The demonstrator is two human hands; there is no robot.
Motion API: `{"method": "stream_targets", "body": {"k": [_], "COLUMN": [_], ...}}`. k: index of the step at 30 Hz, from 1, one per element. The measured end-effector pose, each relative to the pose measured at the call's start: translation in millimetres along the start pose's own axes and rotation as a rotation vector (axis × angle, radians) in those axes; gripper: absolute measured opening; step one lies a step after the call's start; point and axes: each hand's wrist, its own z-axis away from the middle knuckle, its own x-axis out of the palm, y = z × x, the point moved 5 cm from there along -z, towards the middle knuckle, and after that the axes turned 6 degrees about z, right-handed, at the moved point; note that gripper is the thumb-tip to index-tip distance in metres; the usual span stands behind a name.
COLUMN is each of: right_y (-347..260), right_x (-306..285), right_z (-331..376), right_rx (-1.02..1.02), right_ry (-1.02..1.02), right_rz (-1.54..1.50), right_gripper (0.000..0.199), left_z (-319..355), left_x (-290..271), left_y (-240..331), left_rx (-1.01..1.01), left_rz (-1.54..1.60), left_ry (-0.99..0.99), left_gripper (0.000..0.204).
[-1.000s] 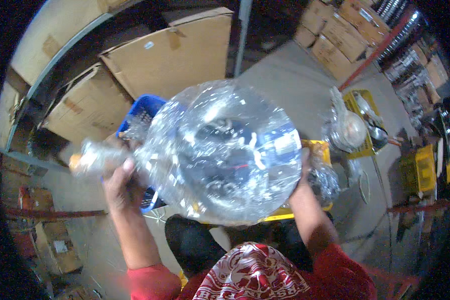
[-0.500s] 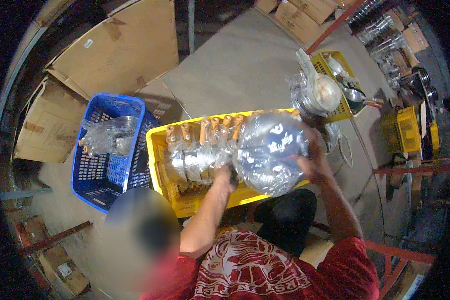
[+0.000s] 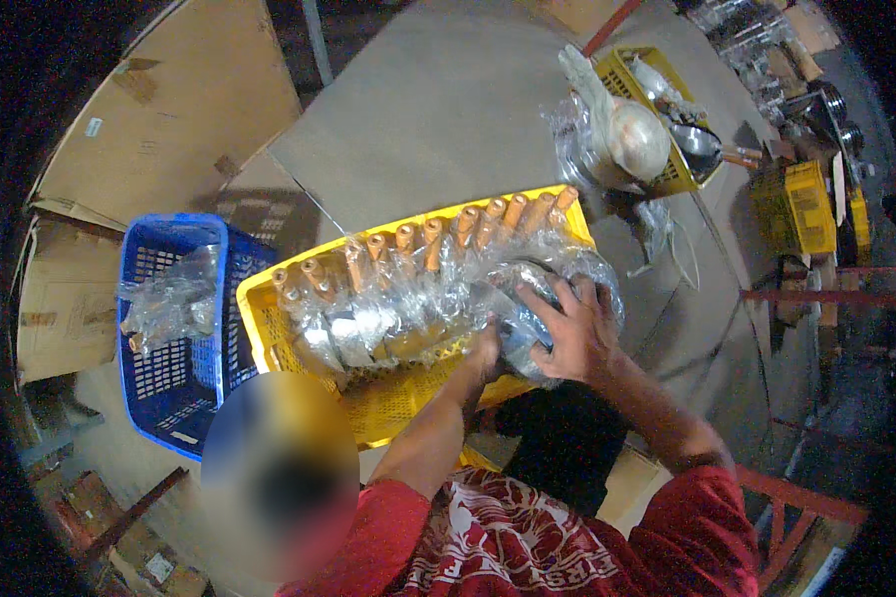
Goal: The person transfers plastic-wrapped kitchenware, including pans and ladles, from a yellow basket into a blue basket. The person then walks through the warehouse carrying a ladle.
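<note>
Plastic-wrapped pans with wooden handles (image 3: 433, 244) stand in a row in the yellow crate (image 3: 269, 333), handles toward its far side. At the row's right end is a round, shiny metal pan in clear plastic wrap (image 3: 513, 343), tilted on edge. My right hand (image 3: 579, 333) lies across this pan with fingers spread and thumb apart. My left hand (image 3: 483, 353) is at the pan's left edge, low in the crate; its fingers are mostly hidden and blurred.
A blue basket (image 3: 174, 224) with a plastic-wrapped item stands left of the crate. Large cardboard sheets (image 3: 189, 90) lean behind it. Far right, a bagged bundle (image 3: 637, 139) stands beside another yellow basket (image 3: 702, 179) holding pans. A red metal frame (image 3: 796, 493) is at lower right.
The wrapped pan has gone from above the crate down into the row's right end. My right hand shifted from its rim to lie spread over it. My left hand moved right.
</note>
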Motion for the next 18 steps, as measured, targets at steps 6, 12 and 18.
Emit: {"method": "stream_targets", "body": {"k": [6,12,18], "right_y": [46.2,56.3,43.7], "right_x": [40.5,63.6,52.2], "right_z": [-14.2,-12.0,-12.4], "right_rx": [0.227,0.108,-0.048], "right_ry": [-0.098,0.073,0.079], "right_rz": [-0.001,-0.027,0.030], "right_gripper": [0.085,0.085,0.078], "left_z": [-25.5,-33.7,49.6], "left_x": [-13.4,1.0,5.4], "left_y": [-2.7,12.2,74.9], "left_rx": [0.041,0.439,0.132], "left_rz": [-0.307,-1.247,-1.713], "left_ry": [-0.213,-0.306,-0.098], "left_gripper": [0.048,0.051,0.049]}}
